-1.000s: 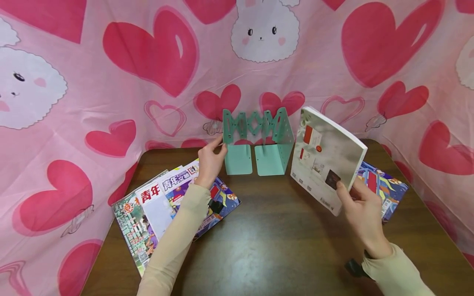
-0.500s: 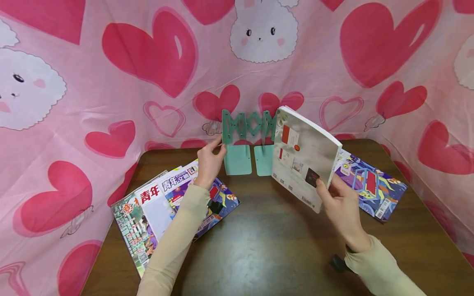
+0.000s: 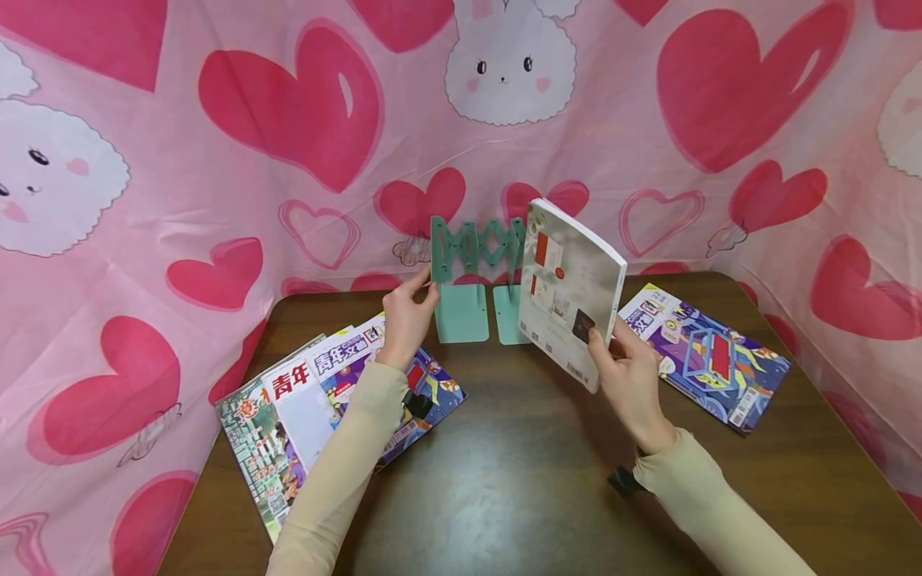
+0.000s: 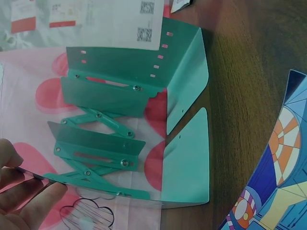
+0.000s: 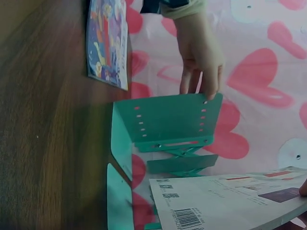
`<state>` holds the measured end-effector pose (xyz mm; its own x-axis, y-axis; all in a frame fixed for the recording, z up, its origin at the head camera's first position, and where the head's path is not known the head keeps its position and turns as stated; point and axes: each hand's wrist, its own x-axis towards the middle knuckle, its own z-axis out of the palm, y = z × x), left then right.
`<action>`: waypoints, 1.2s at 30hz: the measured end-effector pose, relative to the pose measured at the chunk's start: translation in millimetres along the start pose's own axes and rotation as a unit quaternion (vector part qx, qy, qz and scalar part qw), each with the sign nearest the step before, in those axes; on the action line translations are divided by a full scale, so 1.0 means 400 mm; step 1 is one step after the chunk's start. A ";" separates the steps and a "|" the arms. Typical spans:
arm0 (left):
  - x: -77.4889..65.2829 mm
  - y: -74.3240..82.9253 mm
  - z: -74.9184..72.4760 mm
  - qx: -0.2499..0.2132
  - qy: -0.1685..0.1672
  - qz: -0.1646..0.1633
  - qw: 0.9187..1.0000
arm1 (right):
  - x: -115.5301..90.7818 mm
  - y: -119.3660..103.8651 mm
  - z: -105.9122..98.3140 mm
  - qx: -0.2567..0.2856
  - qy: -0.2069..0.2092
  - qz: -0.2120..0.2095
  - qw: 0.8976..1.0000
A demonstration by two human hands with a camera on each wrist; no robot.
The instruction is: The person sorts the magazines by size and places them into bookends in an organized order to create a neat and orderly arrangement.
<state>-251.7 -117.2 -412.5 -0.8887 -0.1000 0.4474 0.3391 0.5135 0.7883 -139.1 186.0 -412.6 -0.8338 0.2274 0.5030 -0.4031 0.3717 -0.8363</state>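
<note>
I have been carrying the book [image 3: 571, 290] leftward, so it is now covering the right end of the green bookend rack [image 3: 464, 276]. My right hand [image 3: 628, 378] is gripping its lower corner, holding it upright and tilted. Bare table [image 3: 504, 480] is lying open nearest me. My left hand [image 3: 407, 318] is pinching the rack's left edge, probably between thumb and fingertips. Magazines [image 3: 317, 400] are lying at the left, and one magazine [image 3: 709, 356] to the right.

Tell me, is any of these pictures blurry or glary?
Head view: sharp, with a soft sheen on the table. Left wrist view: the left hand is a close blur; the bookend is crisp. Right wrist view: the book is slightly soft.
</note>
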 end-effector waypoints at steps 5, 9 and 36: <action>-0.001 0.001 0.000 -0.003 -0.004 -0.003 1.000 | 0.017 0.027 0.021 -0.002 0.006 -0.009 1.000; 0.000 0.002 0.001 -0.005 0.000 0.001 1.000 | 0.028 0.024 0.040 -0.002 0.012 -0.006 1.000; -0.004 -0.008 0.004 -0.003 -0.003 0.002 1.000 | 0.083 0.093 0.206 0.004 0.057 -0.024 0.998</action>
<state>-251.8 -117.3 -416.2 -0.8888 -0.0929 0.4487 0.3452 0.5084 0.7889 -212.9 133.2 -444.9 -0.7655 0.3107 0.5635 -0.4446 0.3776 -0.8122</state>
